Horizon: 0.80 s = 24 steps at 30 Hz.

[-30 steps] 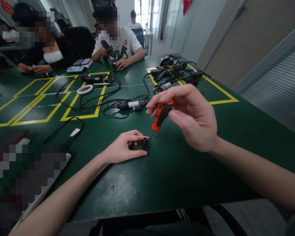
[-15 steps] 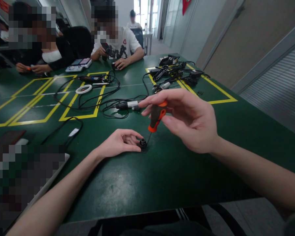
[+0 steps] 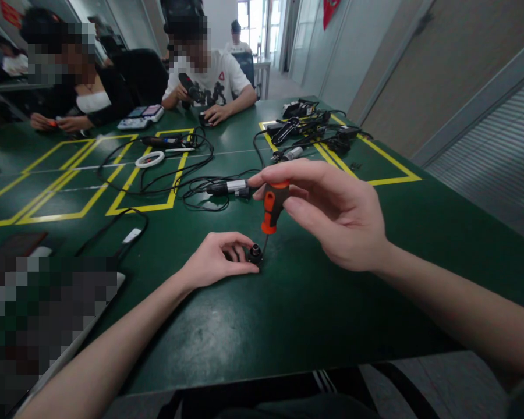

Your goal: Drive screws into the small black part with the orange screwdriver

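Observation:
My left hand [image 3: 216,260] rests on the green table [image 3: 288,302] and pinches a small round black part [image 3: 255,254] between thumb and fingers. My right hand [image 3: 336,212] is closed on the orange-and-black handle of a small screwdriver [image 3: 271,208]. The screwdriver stands nearly upright, and its thin shaft points down with the tip at the right side of the black part.
Black cables and tools [image 3: 192,174] lie across the yellow-taped squares beyond my hands. More cables and adapters [image 3: 314,131] sit at the back right. Two other people [image 3: 209,75] work at the far edge. A laptop edge [image 3: 91,314] lies at the left.
My right hand has tipped the screwdriver from slanting to almost vertical. My left hand and the black part have stayed in nearly the same spot.

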{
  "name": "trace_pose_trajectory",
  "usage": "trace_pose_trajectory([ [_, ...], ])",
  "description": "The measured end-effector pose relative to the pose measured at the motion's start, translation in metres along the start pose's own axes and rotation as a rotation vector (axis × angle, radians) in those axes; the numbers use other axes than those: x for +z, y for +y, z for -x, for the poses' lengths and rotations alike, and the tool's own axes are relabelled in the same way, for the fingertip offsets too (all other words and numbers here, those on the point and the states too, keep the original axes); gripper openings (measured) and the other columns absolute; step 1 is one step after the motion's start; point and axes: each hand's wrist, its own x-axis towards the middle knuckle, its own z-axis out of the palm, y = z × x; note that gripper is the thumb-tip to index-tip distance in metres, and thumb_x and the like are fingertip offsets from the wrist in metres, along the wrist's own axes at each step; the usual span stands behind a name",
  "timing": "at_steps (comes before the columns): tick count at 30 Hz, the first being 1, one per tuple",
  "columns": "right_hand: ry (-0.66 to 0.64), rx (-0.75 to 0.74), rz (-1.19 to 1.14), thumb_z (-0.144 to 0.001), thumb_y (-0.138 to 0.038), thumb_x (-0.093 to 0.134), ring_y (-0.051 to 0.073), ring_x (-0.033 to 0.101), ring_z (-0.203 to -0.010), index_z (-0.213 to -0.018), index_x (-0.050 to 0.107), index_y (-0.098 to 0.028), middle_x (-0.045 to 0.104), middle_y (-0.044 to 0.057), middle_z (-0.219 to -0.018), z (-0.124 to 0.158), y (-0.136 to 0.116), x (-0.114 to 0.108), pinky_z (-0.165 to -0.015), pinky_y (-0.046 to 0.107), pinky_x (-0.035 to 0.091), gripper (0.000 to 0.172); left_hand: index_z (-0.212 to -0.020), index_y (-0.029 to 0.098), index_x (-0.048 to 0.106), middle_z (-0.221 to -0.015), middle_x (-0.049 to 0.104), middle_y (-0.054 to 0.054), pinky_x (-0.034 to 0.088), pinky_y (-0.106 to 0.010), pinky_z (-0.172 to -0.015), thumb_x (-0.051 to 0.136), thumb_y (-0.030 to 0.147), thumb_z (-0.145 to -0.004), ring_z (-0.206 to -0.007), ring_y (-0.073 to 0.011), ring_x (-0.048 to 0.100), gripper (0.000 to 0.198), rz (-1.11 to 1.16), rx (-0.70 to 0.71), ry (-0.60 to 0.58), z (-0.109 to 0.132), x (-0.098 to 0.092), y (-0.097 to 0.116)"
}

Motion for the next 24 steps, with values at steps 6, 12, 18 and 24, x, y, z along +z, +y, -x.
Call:
trace_pose_trajectory([
  [6,0.076,-0.058,0.041,-0.089,-0.024,0.080,0.023,0.071,-0.109,-0.113,0.077,-0.028,0.074,0.006,-0.118,-0.0001,0.0006,0.0012,-0.091,0.040,0.065,0.024,-0.100,0.012,0.075,-0.070,0.066,0.002,0.048,-0.020,-0.060,0.088,0.034,-0.074,-0.061,-0.0087,0.058,0.036,-0.115,0.106,0.028,0.0026,0.0036,0.0015],
  [12,0.018,-0.013,-0.012,-0.098,-0.023,0.067,0.023,0.074,-0.108,-0.123,0.075,-0.027,0.076,0.007,-0.122,-0.0004,-0.0010,0.0017,-0.091,0.042,0.066,0.027,-0.102,0.014,0.078,-0.093,0.069,-0.003,0.040,-0.019,-0.056,0.080,0.032,-0.082,-0.063,-0.0059,0.048,0.027,-0.248,0.211,0.002,0.0025,0.0059,0.0044],
  [18,0.054,-0.068,0.024,-0.089,-0.026,0.079,0.024,0.073,-0.108,-0.115,0.078,-0.027,0.075,0.007,-0.119,0.0003,-0.0006,0.0015,-0.090,0.041,0.067,0.027,-0.108,0.016,0.075,-0.096,0.068,-0.003,0.043,-0.020,-0.061,0.078,0.028,-0.082,-0.069,-0.0084,0.052,0.029,-0.293,0.227,-0.024,0.0016,0.0072,0.0027],
  [24,0.048,-0.041,0.029,-0.093,-0.023,0.072,0.023,0.074,-0.105,-0.119,0.077,-0.026,0.076,0.007,-0.116,0.0008,-0.0028,0.0009,-0.090,0.040,0.067,0.026,-0.107,0.016,0.069,-0.077,0.059,0.004,0.039,-0.020,-0.058,0.086,0.038,-0.078,-0.064,-0.0086,0.050,0.040,-0.212,0.120,0.009,0.0029,0.0062,0.0010],
])
